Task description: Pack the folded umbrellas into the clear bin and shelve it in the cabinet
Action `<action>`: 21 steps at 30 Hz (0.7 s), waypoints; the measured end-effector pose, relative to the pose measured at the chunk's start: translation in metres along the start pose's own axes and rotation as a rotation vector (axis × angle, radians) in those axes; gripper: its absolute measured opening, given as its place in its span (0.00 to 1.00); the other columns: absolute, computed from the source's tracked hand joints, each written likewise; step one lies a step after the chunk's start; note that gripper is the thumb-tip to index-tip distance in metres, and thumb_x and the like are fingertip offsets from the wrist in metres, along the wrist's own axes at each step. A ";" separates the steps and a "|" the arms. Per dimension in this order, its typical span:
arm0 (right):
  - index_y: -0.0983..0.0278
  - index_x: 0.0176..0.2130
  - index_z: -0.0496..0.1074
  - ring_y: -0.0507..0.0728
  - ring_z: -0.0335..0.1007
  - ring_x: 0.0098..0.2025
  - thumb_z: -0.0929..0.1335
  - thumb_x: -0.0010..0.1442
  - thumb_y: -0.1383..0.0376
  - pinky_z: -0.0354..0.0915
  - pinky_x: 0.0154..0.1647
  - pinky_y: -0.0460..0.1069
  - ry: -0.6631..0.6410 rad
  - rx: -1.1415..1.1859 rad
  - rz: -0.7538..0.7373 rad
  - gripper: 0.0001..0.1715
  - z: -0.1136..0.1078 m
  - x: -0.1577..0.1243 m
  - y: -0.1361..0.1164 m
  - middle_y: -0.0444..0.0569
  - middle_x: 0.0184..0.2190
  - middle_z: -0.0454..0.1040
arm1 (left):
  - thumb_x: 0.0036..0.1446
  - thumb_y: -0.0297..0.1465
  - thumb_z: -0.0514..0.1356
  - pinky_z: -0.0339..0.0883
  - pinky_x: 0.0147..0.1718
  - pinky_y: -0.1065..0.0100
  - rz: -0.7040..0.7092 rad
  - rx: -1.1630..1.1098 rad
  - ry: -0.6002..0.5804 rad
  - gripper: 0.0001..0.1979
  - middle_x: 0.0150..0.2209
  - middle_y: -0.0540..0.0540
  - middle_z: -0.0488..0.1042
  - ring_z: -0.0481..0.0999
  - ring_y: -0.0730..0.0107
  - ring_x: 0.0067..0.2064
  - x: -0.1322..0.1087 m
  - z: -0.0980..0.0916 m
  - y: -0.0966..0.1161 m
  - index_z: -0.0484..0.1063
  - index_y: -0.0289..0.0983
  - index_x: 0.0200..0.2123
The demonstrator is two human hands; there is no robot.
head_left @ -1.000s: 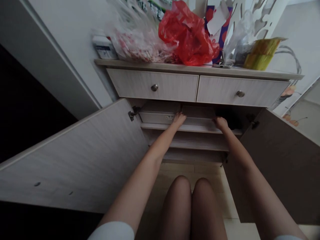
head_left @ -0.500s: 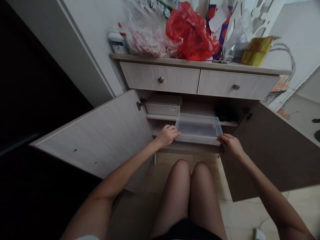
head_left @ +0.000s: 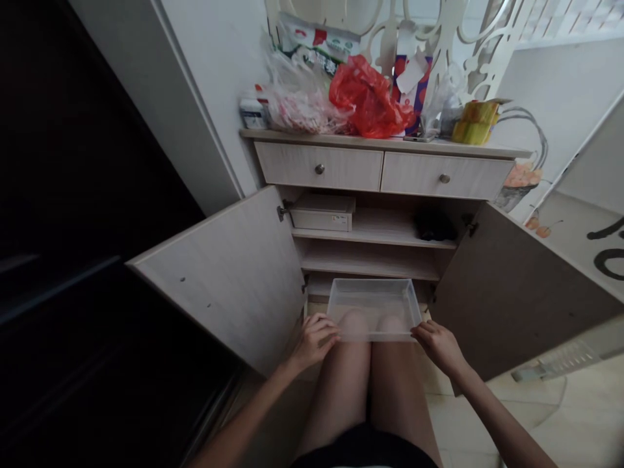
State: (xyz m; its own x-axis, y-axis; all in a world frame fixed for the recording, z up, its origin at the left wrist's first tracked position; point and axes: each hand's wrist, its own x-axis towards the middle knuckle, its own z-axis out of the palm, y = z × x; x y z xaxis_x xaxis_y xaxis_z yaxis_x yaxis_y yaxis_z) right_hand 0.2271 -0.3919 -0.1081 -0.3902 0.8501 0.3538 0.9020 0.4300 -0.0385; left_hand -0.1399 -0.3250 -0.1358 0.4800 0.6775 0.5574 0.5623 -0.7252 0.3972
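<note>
The left hand (head_left: 314,341) and right hand (head_left: 437,346) each close a narrow grip on opposite rims of the clear plastic tray (head_left: 373,309). The tray is light, stiff and slick; hold it by these rims.

Black shorts (head_left: 364,454) over bare legs (head_left: 338,396) (bare hands (head_left: 314,341) too)

The clear rectangular plastic tray (head_left: 374,311) looks smooth and glossy. The pale wood-grain cabinet door (head_left: 234,279) has a matt laminate finish, the round drawer knob (head_left: 319,169) is dull metal, and the crumpled red plastic bag (head_left: 365,97) shines thinly.
</note>
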 end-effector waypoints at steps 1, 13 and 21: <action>0.60 0.37 0.79 0.56 0.75 0.36 0.63 0.68 0.67 0.65 0.34 0.47 -0.038 0.009 0.002 0.14 -0.002 0.000 -0.001 0.49 0.32 0.78 | 0.64 0.38 0.55 0.68 0.49 0.54 -0.106 -0.069 0.067 0.14 0.38 0.41 0.80 0.75 0.57 0.48 0.001 0.006 0.000 0.80 0.41 0.39; 0.65 0.52 0.75 0.62 0.72 0.49 0.62 0.67 0.56 0.68 0.48 0.52 0.134 0.078 0.483 0.23 -0.032 0.150 0.116 0.58 0.50 0.74 | 0.60 0.48 0.54 0.42 0.69 0.53 -0.886 -0.742 0.022 0.37 0.71 0.47 0.52 0.45 0.55 0.73 0.037 0.025 0.008 0.55 0.43 0.70; 0.73 0.58 0.69 0.70 0.63 0.60 0.64 0.67 0.54 0.65 0.53 0.58 -0.073 -0.030 0.992 0.29 -0.001 0.288 0.188 0.71 0.55 0.66 | 0.59 0.48 0.54 0.52 0.65 0.48 -0.988 -0.887 -0.034 0.39 0.71 0.47 0.50 0.54 0.47 0.70 0.039 0.017 0.016 0.50 0.46 0.71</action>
State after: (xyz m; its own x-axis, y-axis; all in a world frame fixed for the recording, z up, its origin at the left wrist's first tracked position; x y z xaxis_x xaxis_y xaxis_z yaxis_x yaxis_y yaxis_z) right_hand 0.2847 -0.0664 -0.0121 0.5335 0.8378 0.1161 0.8301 -0.4922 -0.2622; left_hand -0.1011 -0.3085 -0.1201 0.1499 0.9561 -0.2519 0.0616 0.2452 0.9675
